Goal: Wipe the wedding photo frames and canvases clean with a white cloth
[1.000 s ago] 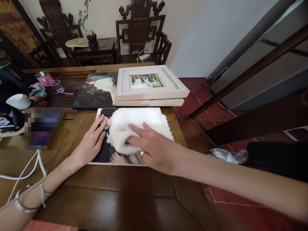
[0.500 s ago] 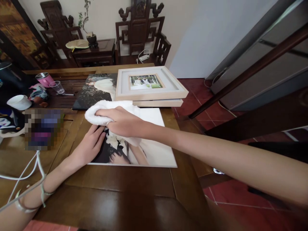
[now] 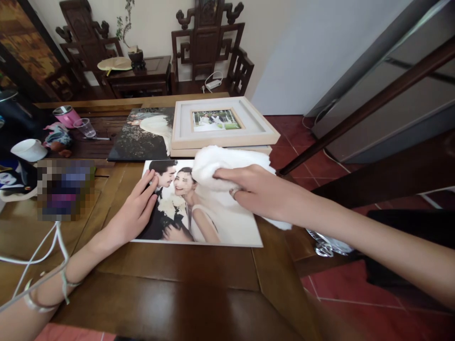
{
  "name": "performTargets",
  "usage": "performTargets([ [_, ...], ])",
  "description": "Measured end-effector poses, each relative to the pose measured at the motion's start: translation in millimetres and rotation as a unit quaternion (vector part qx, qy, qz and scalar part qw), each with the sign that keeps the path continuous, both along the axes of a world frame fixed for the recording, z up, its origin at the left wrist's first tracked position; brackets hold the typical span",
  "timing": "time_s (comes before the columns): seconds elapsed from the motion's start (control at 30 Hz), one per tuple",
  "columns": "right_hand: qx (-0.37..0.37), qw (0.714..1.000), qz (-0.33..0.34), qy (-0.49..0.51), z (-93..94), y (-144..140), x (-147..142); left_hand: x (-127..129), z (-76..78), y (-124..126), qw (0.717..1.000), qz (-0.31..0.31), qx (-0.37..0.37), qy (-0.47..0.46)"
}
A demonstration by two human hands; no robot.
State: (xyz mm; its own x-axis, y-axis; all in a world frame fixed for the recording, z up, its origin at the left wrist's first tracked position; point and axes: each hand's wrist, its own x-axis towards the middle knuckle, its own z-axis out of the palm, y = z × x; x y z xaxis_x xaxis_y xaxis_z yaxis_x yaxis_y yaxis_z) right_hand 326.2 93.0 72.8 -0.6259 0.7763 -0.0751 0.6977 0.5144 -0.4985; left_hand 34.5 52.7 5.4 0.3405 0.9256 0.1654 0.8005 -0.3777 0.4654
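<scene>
A large photo print (image 3: 227, 222) of a couple, on a thin board, lies flat on the brown wooden table (image 3: 156, 284). My left hand (image 3: 137, 208) rests on the print's left edge with its fingers stretched out. Bunched in my right hand (image 3: 254, 189) is a white towel (image 3: 215, 163), pressed on the print's upper right part. The towel's loose end hangs past the print's right edge. Some of my right fingers are hidden in the cloth.
Behind the print, a pale wooden picture frame (image 3: 225, 139) is stacked on another, overlapping a dark photo board (image 3: 138, 139). At left are a pink mug (image 3: 67, 117), a clear plastic cup (image 3: 85, 128), a white cup (image 3: 28, 150) and white cables (image 3: 59, 241).
My right hand has swept the towel from the print's upper left to its right side, uncovering the two pictured faces. My left hand has stayed in place.
</scene>
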Motion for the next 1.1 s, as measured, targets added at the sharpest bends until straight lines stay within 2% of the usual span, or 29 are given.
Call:
performTargets([
  [0.07,0.026,0.999,-0.011,-0.034,-2.3,-9,2,1,0.7,0,1.0,0.001,0.0,0.0],
  [0.17,0.049,0.996,0.033,-0.065,-5.2,-34,-4,1,1.6,1,1.0,0.003,-0.006,0.003],
  [0.23,0.021,0.991,0.097,-0.085,-4.9,-56,-11,2,1.7,1,1.0,0.003,-0.012,0.006],
  [0.33,-0.058,0.974,0.194,-0.107,-0.7,-83,-19,3,1.0,2,1.0,0.002,-0.013,0.003],
  [0.4,-0.088,0.968,0.217,-0.092,2.9,-90,-21,3,0.3,2,1.0,0.0,-0.009,0.003],
  [0.5,-0.082,0.979,0.177,-0.065,6.0,-81,-18,2,-0.2,1,1.0,0.001,-0.006,0.005],
  [0.73,0.002,0.997,0.055,-0.06,-2.4,-26,6,-1,1.5,-1,1.0,-0.003,-0.006,0.01],
  [0.87,0.023,0.997,0.026,-0.066,-7.6,-5,12,-1,0.4,0,1.0,-0.003,-0.002,0.01],
  [0.97,0.025,0.997,0.031,-0.063,-11.2,-7,11,0,-0.3,0,1.0,-0.003,0.001,0.007],
  [1.1,0.015,0.996,0.065,-0.064,-7.8,-37,9,1,0.6,0,1.0,0.0,-0.003,0.012],
])
